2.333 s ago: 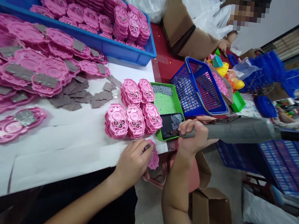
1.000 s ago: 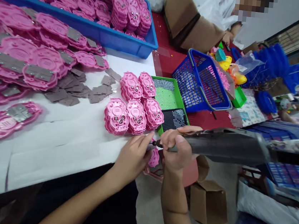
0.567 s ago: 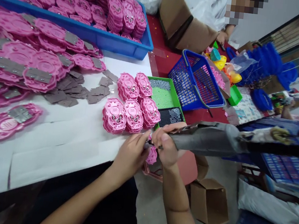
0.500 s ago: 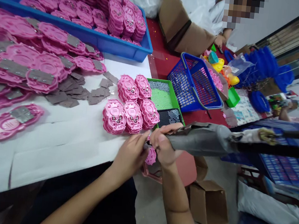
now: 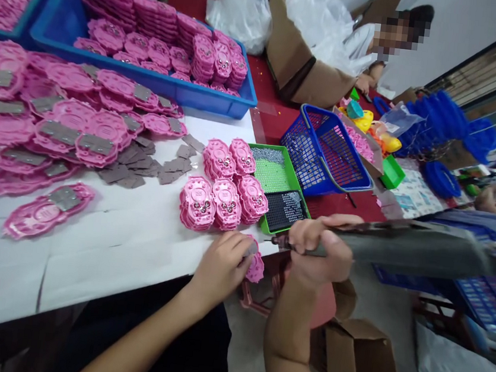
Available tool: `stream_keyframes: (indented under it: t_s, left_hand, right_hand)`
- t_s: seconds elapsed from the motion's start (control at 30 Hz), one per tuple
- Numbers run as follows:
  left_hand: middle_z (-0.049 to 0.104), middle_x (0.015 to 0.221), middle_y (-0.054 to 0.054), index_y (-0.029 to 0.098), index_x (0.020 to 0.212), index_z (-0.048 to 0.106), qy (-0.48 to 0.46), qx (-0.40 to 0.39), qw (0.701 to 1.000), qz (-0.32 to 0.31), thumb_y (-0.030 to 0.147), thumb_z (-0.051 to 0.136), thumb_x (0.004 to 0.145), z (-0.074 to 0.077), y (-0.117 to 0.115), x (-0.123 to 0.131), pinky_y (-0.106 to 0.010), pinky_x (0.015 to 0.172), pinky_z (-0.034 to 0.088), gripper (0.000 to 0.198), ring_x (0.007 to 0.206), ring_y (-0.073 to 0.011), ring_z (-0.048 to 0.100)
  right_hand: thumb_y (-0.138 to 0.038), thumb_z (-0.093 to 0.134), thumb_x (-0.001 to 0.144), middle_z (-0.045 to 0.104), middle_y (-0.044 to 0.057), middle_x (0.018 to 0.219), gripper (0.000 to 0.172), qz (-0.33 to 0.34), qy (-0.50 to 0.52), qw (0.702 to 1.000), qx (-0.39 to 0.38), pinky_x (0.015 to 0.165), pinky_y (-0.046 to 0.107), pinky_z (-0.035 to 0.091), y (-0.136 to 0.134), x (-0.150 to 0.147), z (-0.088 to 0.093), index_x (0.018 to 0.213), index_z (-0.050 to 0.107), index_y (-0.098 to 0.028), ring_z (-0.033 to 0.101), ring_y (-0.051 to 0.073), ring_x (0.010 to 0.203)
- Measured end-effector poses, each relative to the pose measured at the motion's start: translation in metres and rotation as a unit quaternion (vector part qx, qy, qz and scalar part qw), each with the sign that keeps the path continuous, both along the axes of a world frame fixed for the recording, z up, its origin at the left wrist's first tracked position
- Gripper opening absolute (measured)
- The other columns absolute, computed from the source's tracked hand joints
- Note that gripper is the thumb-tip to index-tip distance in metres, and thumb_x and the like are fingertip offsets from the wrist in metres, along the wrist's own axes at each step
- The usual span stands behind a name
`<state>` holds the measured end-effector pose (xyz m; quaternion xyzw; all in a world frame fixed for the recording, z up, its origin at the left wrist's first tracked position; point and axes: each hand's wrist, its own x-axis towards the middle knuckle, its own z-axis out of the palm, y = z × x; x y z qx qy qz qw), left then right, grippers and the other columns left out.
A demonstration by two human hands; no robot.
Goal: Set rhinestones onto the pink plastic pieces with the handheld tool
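My left hand [image 5: 221,263] is closed on a pink plastic part [image 5: 255,266] at the front edge of the white table [image 5: 111,248]. My right hand [image 5: 318,252] grips a grey electric screwdriver [image 5: 406,245] held level, its tip just right of the pink part and apart from it. Several short stacks of pink parts [image 5: 225,186] stand just behind my left hand. A green tray of screws [image 5: 276,174] with a black screw grid [image 5: 285,207] lies right of the stacks.
Loose pink parts with grey metal plates [image 5: 66,129] and spare plates [image 5: 143,165] cover the table's left. A blue bin [image 5: 162,77] of pink parts sits behind. A blue basket [image 5: 324,147] stands right of the tray. Another person [image 5: 367,44] sits at the far end. Cardboard boxes [image 5: 362,366] lie on the floor.
The screwdriver tip has pulled back to the right, away from the pink part it was touching. My left hand keeps its hold on the part. The view has shifted a little.
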<state>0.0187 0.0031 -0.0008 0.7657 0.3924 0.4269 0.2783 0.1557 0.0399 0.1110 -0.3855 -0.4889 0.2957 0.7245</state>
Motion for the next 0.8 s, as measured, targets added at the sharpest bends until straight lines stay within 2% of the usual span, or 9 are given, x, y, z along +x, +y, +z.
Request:
stream_keyframes:
  t_s: [0.07,0.13,0.23,0.3,0.53,0.8]
  left_hand:
    - [0.074,0.106,-0.010,0.017,0.110,0.068,0.011,0.031,0.999,-0.011,0.013,0.060,0.100,0.000,0.000,-0.001,-0.044,0.089,0.061,0.013,0.101,-0.0263,0.068]
    - [0.074,0.106,-0.011,0.015,0.111,0.069,0.029,0.063,0.998,-0.011,0.014,0.059,0.101,-0.001,-0.001,-0.001,-0.045,0.088,0.061,0.014,0.101,-0.0267,0.068]
    - [0.075,0.108,-0.011,0.015,0.113,0.069,0.055,0.090,0.994,-0.009,0.014,0.059,0.101,-0.001,-0.001,0.000,-0.045,0.086,0.060,0.016,0.102,-0.0273,0.069]
    - [0.076,0.109,-0.011,0.016,0.114,0.070,0.060,0.098,0.993,-0.008,0.015,0.059,0.102,0.000,-0.001,0.000,-0.046,0.086,0.059,0.017,0.105,-0.0279,0.069]
    - [0.074,0.108,-0.010,0.017,0.112,0.070,0.009,0.058,0.998,-0.022,0.012,0.060,0.101,-0.001,0.000,0.000,-0.045,0.091,0.060,0.016,0.105,-0.0264,0.068]
    - [0.071,0.104,-0.010,0.018,0.111,0.070,-0.009,0.035,0.999,-0.033,0.011,0.060,0.099,0.002,0.000,-0.002,-0.045,0.086,0.062,0.016,0.100,-0.0254,0.066]
  right_hand:
    - [-0.022,0.058,0.072,0.042,-0.013,0.044,0.012,-0.078,0.011,0.997,0.017,0.037,0.022,0.033,0.008,0.013,0.006,0.084,0.057,-0.024,0.030,0.007,0.030]
    - [-0.029,0.060,0.075,0.040,-0.013,0.042,0.011,-0.142,0.020,0.990,0.004,0.036,0.023,0.031,0.020,0.024,0.007,0.081,0.053,-0.024,0.029,0.008,0.030]
    - [-0.052,0.066,0.079,0.038,-0.014,0.043,0.034,-0.189,0.024,0.981,-0.028,0.037,0.026,0.031,0.040,0.036,0.002,0.078,0.045,-0.026,0.031,0.009,0.030]
    - [-0.059,0.069,0.075,0.039,-0.013,0.043,0.042,-0.199,0.033,0.978,-0.046,0.038,0.027,0.031,0.050,0.041,-0.001,0.075,0.043,-0.026,0.033,0.009,0.031]
    - [-0.034,0.068,0.070,0.040,-0.014,0.041,0.021,-0.216,0.051,0.974,-0.039,0.039,0.023,0.032,0.070,0.046,-0.007,0.074,0.049,-0.024,0.036,0.007,0.032]
    - [-0.029,0.066,0.071,0.041,-0.014,0.042,0.016,-0.227,0.048,0.972,-0.034,0.039,0.022,0.033,0.084,0.052,-0.014,0.077,0.053,-0.023,0.037,0.007,0.032]
